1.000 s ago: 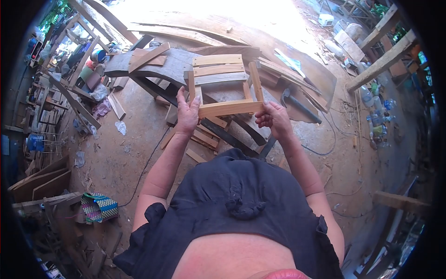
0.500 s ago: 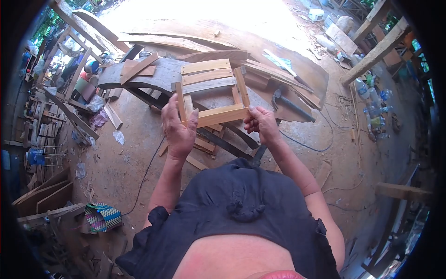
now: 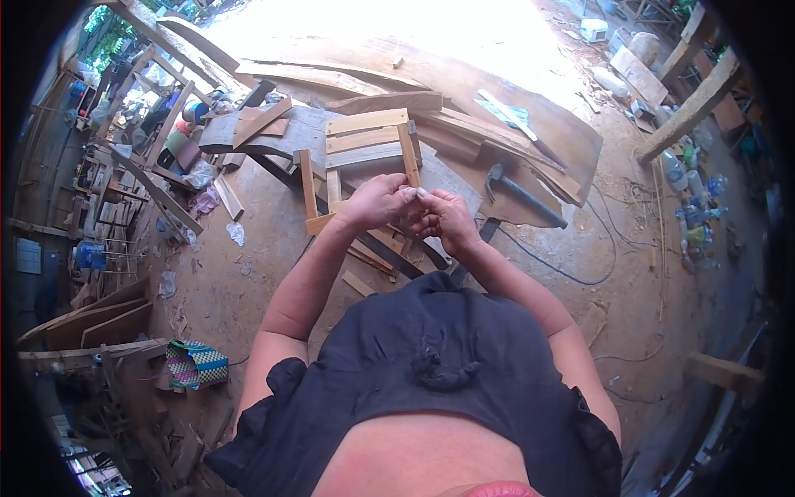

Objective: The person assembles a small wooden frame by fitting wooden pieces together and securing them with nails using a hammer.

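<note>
A small wooden frame (image 3: 363, 141) with slats across its far side, like a little stool, rests on a grey curved plank (image 3: 222, 131). Over its near right corner my two hands meet. My left hand (image 3: 381, 201) reaches across the front rail, its thumb and fingertips pressed together beside the right upright. Touching those fingertips, my right hand (image 3: 447, 219) is closed in a pinch with its fingers curled. Whatever lies between the fingers is too small to make out. A hammer (image 3: 527, 199) lies to the right of my right hand.
Long boards (image 3: 323, 79) and a saw (image 3: 523, 128) lie beyond the frame. Wood scraps lie below it. A dark cord (image 3: 563, 273) runs along the ground at right. A woven basket (image 3: 197, 364) sits at lower left, plastic bottles (image 3: 694, 211) at far right.
My left hand has left the frame's left side and moved right to meet my right hand. My right hand has shifted slightly left, off the front corner. The view has turned a little.
</note>
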Tool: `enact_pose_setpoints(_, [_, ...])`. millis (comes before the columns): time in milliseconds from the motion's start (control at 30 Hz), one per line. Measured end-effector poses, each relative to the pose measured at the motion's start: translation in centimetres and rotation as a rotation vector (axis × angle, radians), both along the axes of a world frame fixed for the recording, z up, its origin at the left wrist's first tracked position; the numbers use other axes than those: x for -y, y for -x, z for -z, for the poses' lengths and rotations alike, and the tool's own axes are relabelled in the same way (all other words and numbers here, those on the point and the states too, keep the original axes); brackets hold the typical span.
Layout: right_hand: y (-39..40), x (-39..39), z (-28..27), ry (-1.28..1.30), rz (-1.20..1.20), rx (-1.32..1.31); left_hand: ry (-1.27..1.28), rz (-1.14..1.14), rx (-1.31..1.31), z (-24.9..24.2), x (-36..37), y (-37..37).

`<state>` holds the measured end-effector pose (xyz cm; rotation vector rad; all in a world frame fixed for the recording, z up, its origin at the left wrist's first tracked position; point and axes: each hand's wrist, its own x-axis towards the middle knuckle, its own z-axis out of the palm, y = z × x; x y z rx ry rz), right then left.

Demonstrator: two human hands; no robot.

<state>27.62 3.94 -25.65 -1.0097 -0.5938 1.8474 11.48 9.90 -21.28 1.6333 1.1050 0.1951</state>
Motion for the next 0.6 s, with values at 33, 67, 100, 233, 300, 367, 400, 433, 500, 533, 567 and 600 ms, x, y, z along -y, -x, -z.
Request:
enact_pose_setpoints(33, [-0.2, -0.1, 0.0, 0.011, -0.008, -0.024, -0.001, -0.002, -0.005, -0.2, -0.2, 0.0])
enact_pose_setpoints(67, [-0.3, -0.1, 0.0, 0.012, -0.012, -0.028, 0.075, 0.025, 0.029, -0.5, -0.5, -0.1])
enact_pose_setpoints(100, [-0.3, -0.2, -0.1, 0.036, -0.016, -0.051, 0.150, 0.049, 0.063, -0.9, -0.6, -0.1])
enact_pose_setpoints(233, [-0.5, -0.7, 0.1, 0.077, -0.059, -0.113, 0.233, 0.058, 0.092, -1.3, -1.3, 0.1])
enact_pose_setpoints(300, [-0.7, -1.0, 0.1, 0.085, -0.084, -0.121, 0.191, 0.074, 0.072, -0.7, -2.3, 0.3])
enact_pose_setpoints(367, [-0.8, -1.1, 0.1, 0.096, -0.100, -0.129, 0.156, 0.099, 0.051, 0.0, -3.0, 0.5])
enact_pose_setpoints(400, [-0.9, -1.2, 0.1, 0.114, -0.104, -0.143, 0.226, 0.075, 0.090, 0.0, -3.1, 0.4])
enact_pose_setpoints(433, [-1.0, -1.2, 0.1, 0.131, -0.108, -0.155, 0.295, 0.050, 0.131, 0.0, -3.1, 0.3])
enact_pose_setpoints(500, [-1.1, -1.3, 0.0, 0.127, -0.121, -0.147, 0.305, 0.043, 0.168, -0.2, -2.9, 0.2])
enact_pose_setpoints(533, [-1.2, -1.3, 0.1, 0.121, -0.131, -0.136, 0.313, 0.039, 0.207, -0.2, -2.8, 0.2])
enact_pose_setpoints(567, [-1.2, -1.3, 0.2, 0.130, -0.135, -0.141, 0.321, 0.033, 0.204, 0.0, -2.7, 0.3])
enact_pose_setpoints(600, [-1.2, -1.3, 0.4, 0.108, -0.146, -0.153, 0.346, 0.016, 0.218, 0.2, -2.7, 0.3])
